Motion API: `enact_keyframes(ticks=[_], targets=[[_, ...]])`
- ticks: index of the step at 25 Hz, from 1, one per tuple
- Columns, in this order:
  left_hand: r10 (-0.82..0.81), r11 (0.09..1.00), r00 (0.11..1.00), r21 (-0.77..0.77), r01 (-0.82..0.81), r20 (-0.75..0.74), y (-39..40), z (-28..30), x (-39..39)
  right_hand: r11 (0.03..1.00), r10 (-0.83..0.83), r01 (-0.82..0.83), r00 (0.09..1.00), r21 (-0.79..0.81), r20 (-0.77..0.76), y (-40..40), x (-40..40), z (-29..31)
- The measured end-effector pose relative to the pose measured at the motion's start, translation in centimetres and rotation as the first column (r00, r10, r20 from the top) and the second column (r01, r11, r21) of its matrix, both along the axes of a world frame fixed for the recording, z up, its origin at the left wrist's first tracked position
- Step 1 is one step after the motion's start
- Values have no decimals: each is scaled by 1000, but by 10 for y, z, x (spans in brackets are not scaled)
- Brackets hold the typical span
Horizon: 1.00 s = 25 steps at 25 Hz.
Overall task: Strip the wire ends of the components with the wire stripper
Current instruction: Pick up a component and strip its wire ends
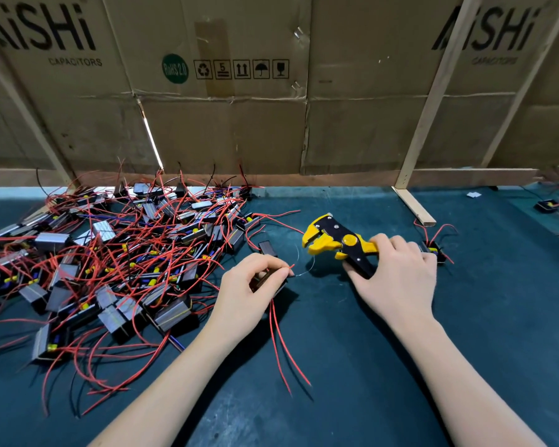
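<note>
Leftward, a tangled pile of black components with red wires [110,253] is heaped on the dark green mat [336,366]; one small black component [268,279] is pinched by the left hand [255,288], the yellow-and-black wire stripper [336,243] gripped by the right hand [397,279], cardboard wall [239,124] behind.

Component pile [110,259] left — wire stripper [339,241] rt

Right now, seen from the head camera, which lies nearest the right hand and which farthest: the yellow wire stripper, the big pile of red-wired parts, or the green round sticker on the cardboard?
1. Wire stripper: gripped in the right hand.
2. Pile of parts: on the mat, far left.
3. Green sticker: up on the cardboard wall behind.
</note>
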<state>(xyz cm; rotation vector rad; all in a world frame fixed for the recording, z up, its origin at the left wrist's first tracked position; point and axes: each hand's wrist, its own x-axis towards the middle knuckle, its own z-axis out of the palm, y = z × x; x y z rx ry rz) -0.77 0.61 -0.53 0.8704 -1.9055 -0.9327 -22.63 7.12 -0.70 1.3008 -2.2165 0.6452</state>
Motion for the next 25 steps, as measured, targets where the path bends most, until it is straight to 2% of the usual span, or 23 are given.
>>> enact_keyframes(ticks=[7, 13, 19, 22, 25], targets=[[21, 1000, 1000, -6, -21, -19, -1, -2, 0, 987, 157, -157, 988, 40, 11, -1, 13, 4], [54, 998, 998, -21, -55, -14, -3, -5, 0, 979, 193, -194, 981, 68, 25, 1, 15, 7], [76, 994, 997, -81, -78, -27, 0, 1, 0, 988, 147, -145, 987, 50, -58, 1, 18, 9], [-2, 986, 991, -168, -21, -131, 4, 13, 3, 998, 61, -62, 996, -11, -58, 2, 11, 11], [-74, 988, 984, -143, 50, -164, 10, 18, 1, 997, 15, -18, 999, -75, -47, 5, -1, 13]])
